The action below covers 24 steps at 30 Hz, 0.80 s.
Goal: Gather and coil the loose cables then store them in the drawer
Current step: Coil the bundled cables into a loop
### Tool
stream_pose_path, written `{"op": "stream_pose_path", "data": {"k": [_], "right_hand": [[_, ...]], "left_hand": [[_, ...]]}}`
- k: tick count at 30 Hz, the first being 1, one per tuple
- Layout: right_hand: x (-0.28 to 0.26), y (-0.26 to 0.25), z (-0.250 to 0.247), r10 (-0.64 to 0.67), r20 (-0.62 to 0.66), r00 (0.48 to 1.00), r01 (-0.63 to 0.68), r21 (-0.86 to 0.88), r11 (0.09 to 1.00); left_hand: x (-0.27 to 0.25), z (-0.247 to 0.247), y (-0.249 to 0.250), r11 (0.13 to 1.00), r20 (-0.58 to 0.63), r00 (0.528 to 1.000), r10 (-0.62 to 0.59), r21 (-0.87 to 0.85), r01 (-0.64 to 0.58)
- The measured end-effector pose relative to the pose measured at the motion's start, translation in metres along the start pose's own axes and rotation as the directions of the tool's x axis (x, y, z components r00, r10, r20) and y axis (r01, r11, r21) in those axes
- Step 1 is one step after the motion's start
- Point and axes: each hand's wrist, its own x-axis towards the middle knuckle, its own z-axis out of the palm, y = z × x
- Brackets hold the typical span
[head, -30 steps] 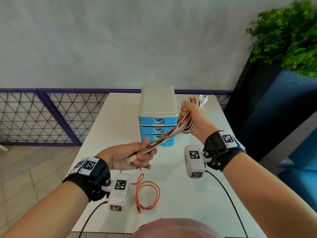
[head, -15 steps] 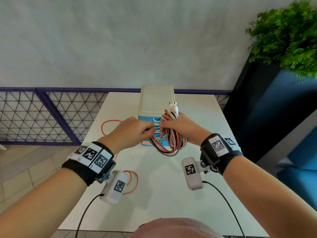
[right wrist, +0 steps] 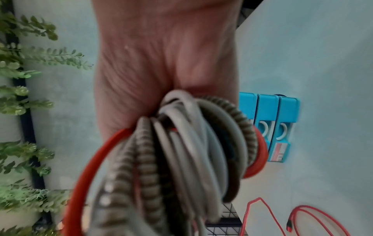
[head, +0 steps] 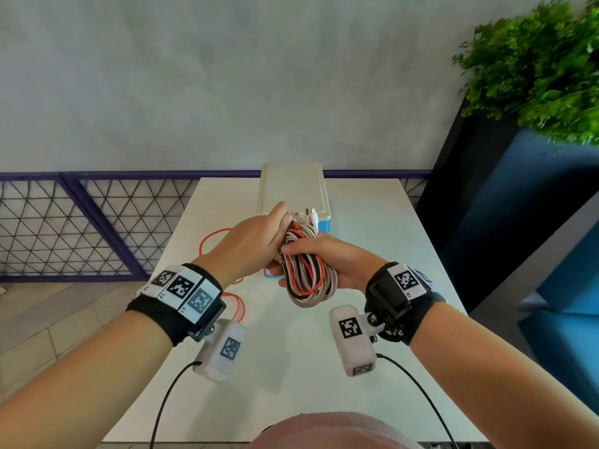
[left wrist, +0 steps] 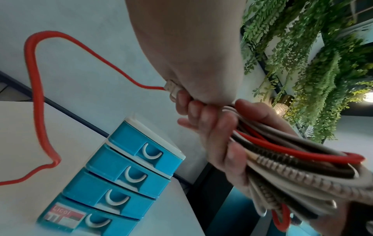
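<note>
My right hand (head: 327,264) grips a coiled bundle of cables (head: 308,277) (left wrist: 298,172) (right wrist: 181,156), white, red and braided, held above the table in front of the drawer unit (head: 293,189) (left wrist: 123,172) (right wrist: 276,126). My left hand (head: 256,241) pinches a white plug (left wrist: 171,89) at the top of the bundle. From that plug a loose red cable (head: 210,238) (left wrist: 38,103) (right wrist: 302,212) trails down to the table on the left. The blue drawers are all closed.
The white table (head: 291,367) carries the drawer unit at its far middle. A purple mesh railing (head: 81,222) runs along the left and back. A dark planter with green foliage (head: 534,66) stands close on the right.
My left hand has risen from low over the table to the top of the bundle. My right hand has turned the coil downward and brought it in front of the drawer unit.
</note>
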Motion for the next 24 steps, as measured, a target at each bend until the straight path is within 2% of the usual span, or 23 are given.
{"op": "stream_pose_path", "data": {"k": [2, 3, 4, 6, 8, 9, 10, 12, 13, 17, 21, 23, 24], "right_hand": [[0.0, 0.002, 0.0, -0.01, -0.014, 1.0, 0.009, -0.073, 0.997], [0.0, 0.003, -0.001, -0.015, -0.018, 1.0, 0.013, -0.119, 0.993], [-0.001, 0.003, -0.002, -0.021, -0.009, 1.0, 0.019, -0.155, 0.988], [-0.003, 0.005, -0.005, -0.017, 0.025, 1.0, 0.021, -0.19, 0.981], [-0.005, 0.006, -0.012, -0.022, 0.053, 0.998, 0.032, -0.201, 0.979], [-0.006, 0.006, -0.016, -0.035, 0.052, 0.998, 0.044, -0.191, 0.981], [-0.006, 0.008, -0.021, -0.05, 0.041, 0.998, 0.056, -0.174, 0.983], [-0.006, 0.009, -0.032, -0.076, -0.01, 0.997, 0.073, -0.139, 0.988], [-0.007, 0.009, -0.036, -0.088, -0.042, 0.995, 0.083, -0.113, 0.99], [-0.004, 0.012, -0.048, -0.16, -0.188, 0.969, 0.167, 0.021, 0.986], [0.006, 0.018, -0.043, -0.187, -0.33, 0.925, 0.201, 0.008, 0.98], [0.013, 0.022, -0.038, -0.199, -0.362, 0.911, 0.217, 0.008, 0.976], [0.017, 0.023, -0.036, -0.21, -0.368, 0.906, 0.226, -0.001, 0.974]], "left_hand": [[0.007, -0.003, 0.001, 0.965, 0.108, 0.985, -0.133, -0.215, 0.153], [0.01, -0.007, 0.0, 0.905, 0.22, 0.952, -0.214, -0.323, 0.277], [0.013, -0.01, -0.004, 0.82, 0.348, 0.899, -0.266, -0.409, 0.401], [0.017, -0.017, -0.015, 0.615, 0.544, 0.798, -0.26, -0.543, 0.571], [0.017, -0.019, -0.029, 0.445, 0.634, 0.735, -0.242, -0.601, 0.664], [0.015, -0.018, -0.036, 0.414, 0.648, 0.72, -0.249, -0.601, 0.683], [0.012, -0.017, -0.042, 0.424, 0.649, 0.713, -0.265, -0.586, 0.691], [0.004, -0.015, -0.053, 0.471, 0.643, 0.709, -0.289, -0.549, 0.69], [0.0, -0.014, -0.057, 0.465, 0.638, 0.711, -0.296, -0.554, 0.69], [-0.013, -0.007, -0.061, 0.311, 0.564, 0.77, -0.299, -0.705, 0.638], [-0.015, 0.005, -0.043, 0.181, 0.513, 0.81, -0.283, -0.801, 0.57], [-0.011, 0.011, -0.029, 0.183, 0.468, 0.82, -0.329, -0.82, 0.542], [-0.009, 0.013, -0.021, 0.216, 0.441, 0.828, -0.346, -0.821, 0.528]]}}
